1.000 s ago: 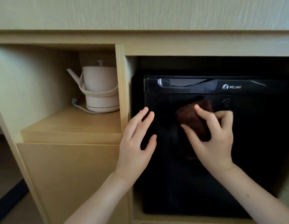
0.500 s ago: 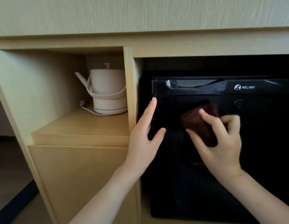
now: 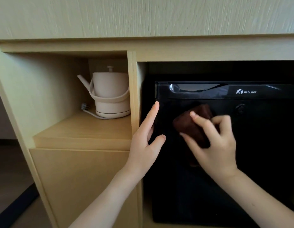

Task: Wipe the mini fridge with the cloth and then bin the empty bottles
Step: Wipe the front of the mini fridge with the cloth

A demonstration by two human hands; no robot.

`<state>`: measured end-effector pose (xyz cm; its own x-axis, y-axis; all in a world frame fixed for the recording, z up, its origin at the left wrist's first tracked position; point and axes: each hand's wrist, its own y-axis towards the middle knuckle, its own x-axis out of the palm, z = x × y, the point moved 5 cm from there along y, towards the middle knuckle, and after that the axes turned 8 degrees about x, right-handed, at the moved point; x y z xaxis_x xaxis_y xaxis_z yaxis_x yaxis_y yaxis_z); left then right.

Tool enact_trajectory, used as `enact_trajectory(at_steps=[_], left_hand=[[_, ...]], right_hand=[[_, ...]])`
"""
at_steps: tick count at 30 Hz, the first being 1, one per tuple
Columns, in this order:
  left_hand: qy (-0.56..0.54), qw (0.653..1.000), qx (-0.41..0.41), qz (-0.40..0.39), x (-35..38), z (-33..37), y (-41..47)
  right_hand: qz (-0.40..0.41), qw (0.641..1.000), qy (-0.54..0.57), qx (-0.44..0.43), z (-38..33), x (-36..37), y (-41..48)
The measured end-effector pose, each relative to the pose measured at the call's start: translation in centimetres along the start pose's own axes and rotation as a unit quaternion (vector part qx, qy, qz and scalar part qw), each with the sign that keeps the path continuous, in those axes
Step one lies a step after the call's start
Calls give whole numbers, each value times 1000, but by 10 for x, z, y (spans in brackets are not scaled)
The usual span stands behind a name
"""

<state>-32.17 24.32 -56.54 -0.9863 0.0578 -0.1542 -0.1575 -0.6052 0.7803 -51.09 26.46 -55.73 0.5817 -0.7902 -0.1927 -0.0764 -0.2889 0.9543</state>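
Observation:
A black mini fridge [image 3: 258, 162] with a WELLWAY logo stands in the right bay of a wooden cabinet, its door closed. My right hand [image 3: 215, 145] holds a folded dark brown cloth [image 3: 192, 124] against the upper part of the door, fingers curled over it. My left hand [image 3: 146, 139] lies with straight fingers along the door's left edge, fingertips just below the glossy top band. No bottles are in view.
A pale kettle [image 3: 110, 94] on its base sits on the shelf in the left bay, its cord and plug [image 3: 86, 107] beside it. A vertical wooden divider [image 3: 133, 96] separates the two bays. A countertop edge [image 3: 143, 43] overhangs both.
My left hand has slid up and right from the divider onto the fridge door's left edge. My right hand with the cloth stays on the upper door, shifting slightly.

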Motion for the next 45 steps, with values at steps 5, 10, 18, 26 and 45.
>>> enact_trajectory(at_steps=[5,10,18,26,45], left_hand=[[59,998,15,-12,-1,-3,1],[102,994,35,2,0,-10,-2],[77,994,-25,75,15,-44,-50],[72,993,-52,84,16,-50,-60],[114,989,-54,77,17,-55,-71]], right_hand=[[2,1000,-3,5,-3,4,-11],[17,1000,12,19,1,-8,2],[-18,998,-28,-47,-10,10,-21],[3,999,10,-34,-19,8,19],[-39,996,-24,-81,-29,20,-17]])
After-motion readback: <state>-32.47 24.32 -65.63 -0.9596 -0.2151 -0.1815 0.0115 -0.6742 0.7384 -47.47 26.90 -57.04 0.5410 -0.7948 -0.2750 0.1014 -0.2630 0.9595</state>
